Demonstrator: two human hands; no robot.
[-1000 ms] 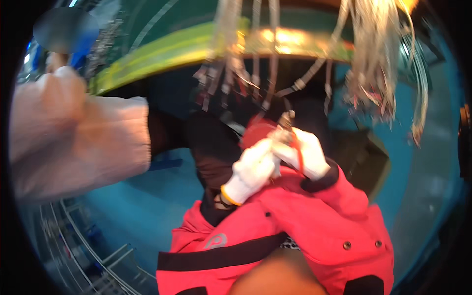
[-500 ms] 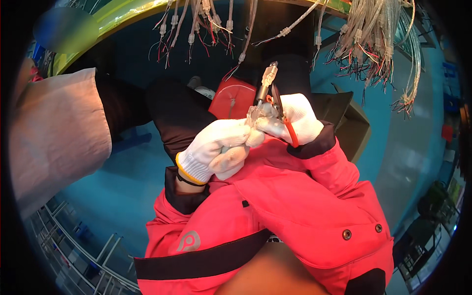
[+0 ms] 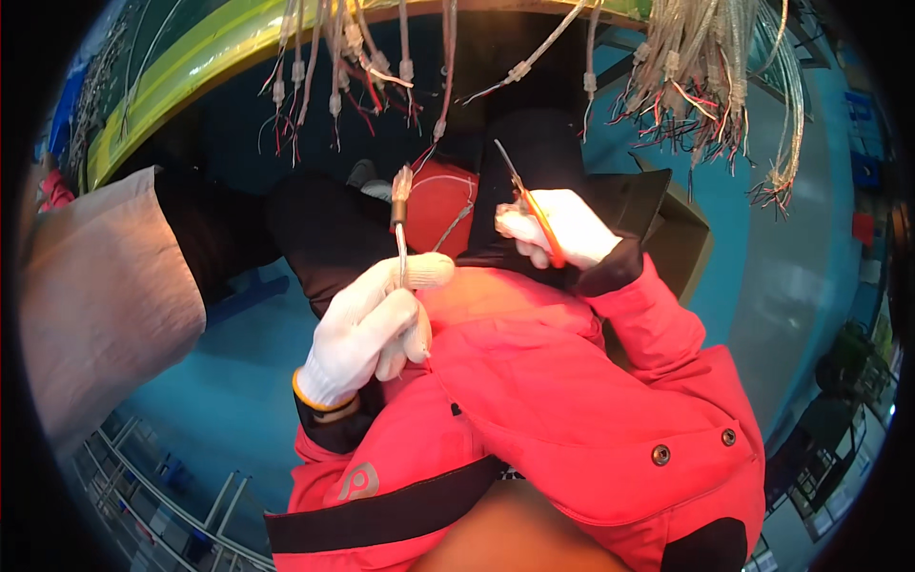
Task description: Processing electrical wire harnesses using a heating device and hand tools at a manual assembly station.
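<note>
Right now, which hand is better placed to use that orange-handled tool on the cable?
Probably the right hand: it holds the orange-handled tool, while the left hand is busy holding the cable.

Bare-ended cables [image 3: 705, 57] (whole bunches, hanging) suggest a workshop.

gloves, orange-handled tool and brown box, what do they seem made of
Gloves: matte white fabric, probably knit, from their soft, creased look. Tool: smooth, evenly orange handle, likely plastic; slim grey blade, apparently metal. Box: dull, probably cardboard, judging by thin, flat flaps.
</note>
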